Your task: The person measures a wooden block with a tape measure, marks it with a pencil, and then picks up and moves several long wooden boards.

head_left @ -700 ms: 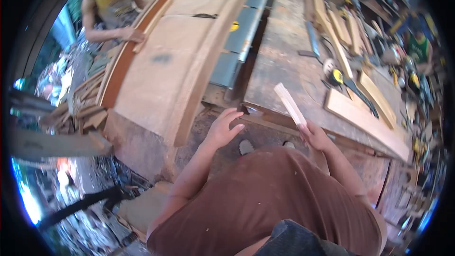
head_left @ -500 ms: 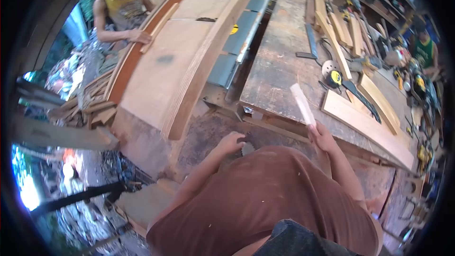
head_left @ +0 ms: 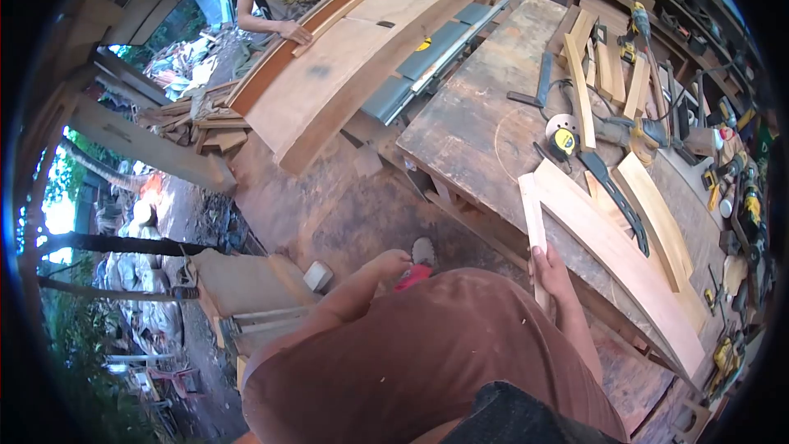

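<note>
My right hand is closed around the lower part of a narrow wooden strip, which points away from me over the workbench edge. Its far end lies by the end of a wide curved board on the bench; whether they touch is hard to tell. My left hand hangs low in front of my brown shirt, off the bench, its fingers mostly hidden. Just beside it is something red, and a shoe tip shows beyond.
On the workbench lie a tape measure, a try square, a black curved tool, and several wood pieces. A large curved panel stands to the left. Another person's hand rests at its far side.
My view has swung, bringing more floor into sight. The strip in my right hand has come down beside the curved board. My left hand stays low, with the red thing now showing beside it.
</note>
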Demonstrator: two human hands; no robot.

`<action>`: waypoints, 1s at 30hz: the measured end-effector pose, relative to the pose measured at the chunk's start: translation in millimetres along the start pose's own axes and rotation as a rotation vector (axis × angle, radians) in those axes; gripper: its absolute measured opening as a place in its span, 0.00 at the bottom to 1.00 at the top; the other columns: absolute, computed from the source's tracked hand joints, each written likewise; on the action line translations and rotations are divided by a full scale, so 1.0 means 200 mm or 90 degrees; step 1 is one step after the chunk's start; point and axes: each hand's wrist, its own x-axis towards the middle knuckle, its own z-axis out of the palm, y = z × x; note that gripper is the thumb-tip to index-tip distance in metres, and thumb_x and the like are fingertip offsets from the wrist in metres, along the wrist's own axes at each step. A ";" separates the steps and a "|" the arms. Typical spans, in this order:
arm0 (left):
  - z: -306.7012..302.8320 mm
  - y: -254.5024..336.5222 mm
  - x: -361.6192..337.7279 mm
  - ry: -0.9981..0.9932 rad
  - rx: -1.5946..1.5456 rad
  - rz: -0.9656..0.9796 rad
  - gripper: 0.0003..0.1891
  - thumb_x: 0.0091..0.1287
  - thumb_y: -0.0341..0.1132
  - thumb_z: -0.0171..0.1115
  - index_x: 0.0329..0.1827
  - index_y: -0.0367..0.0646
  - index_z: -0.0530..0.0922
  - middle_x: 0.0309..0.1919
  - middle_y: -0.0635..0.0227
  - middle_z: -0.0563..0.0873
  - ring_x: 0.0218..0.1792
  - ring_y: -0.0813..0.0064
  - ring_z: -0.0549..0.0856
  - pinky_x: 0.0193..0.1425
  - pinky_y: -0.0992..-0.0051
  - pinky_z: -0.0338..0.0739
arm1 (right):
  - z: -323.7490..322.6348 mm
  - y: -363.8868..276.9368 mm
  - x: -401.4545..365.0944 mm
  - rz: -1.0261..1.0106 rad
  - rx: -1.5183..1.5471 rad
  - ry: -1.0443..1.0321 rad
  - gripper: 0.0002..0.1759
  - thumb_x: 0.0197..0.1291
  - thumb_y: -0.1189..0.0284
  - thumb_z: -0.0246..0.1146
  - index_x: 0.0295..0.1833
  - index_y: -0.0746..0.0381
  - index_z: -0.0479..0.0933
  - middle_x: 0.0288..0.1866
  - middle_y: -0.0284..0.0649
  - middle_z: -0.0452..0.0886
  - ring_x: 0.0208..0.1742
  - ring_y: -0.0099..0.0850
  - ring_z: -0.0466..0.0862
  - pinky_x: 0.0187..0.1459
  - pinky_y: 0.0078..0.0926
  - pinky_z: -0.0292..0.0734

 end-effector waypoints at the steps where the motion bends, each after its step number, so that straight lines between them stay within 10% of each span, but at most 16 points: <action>1: 0.05 0.03 -0.01 0.063 -0.012 0.110 0.20 0.61 0.44 0.65 0.47 0.37 0.85 0.44 0.50 0.87 0.48 0.55 0.86 0.54 0.62 0.79 | -0.03 0.00 0.00 -0.003 -0.002 0.006 0.19 0.78 0.58 0.47 0.53 0.64 0.71 0.23 0.35 0.75 0.20 0.24 0.75 0.26 0.25 0.73; 4: 0.13 0.13 0.03 -0.008 0.051 0.074 0.24 0.66 0.45 0.65 0.59 0.38 0.81 0.58 0.52 0.84 0.58 0.57 0.83 0.63 0.63 0.76 | -0.13 0.08 0.01 -0.027 -0.004 0.036 0.19 0.78 0.58 0.47 0.53 0.64 0.70 0.23 0.35 0.74 0.19 0.24 0.75 0.25 0.25 0.72; 30: 0.29 0.05 -0.09 0.020 0.000 -0.051 0.26 0.64 0.50 0.68 0.60 0.43 0.82 0.56 0.54 0.85 0.58 0.58 0.83 0.63 0.64 0.76 | -0.63 0.10 0.02 -0.182 0.003 0.313 0.18 0.78 0.59 0.46 0.52 0.65 0.69 0.23 0.34 0.72 0.18 0.22 0.72 0.20 0.22 0.71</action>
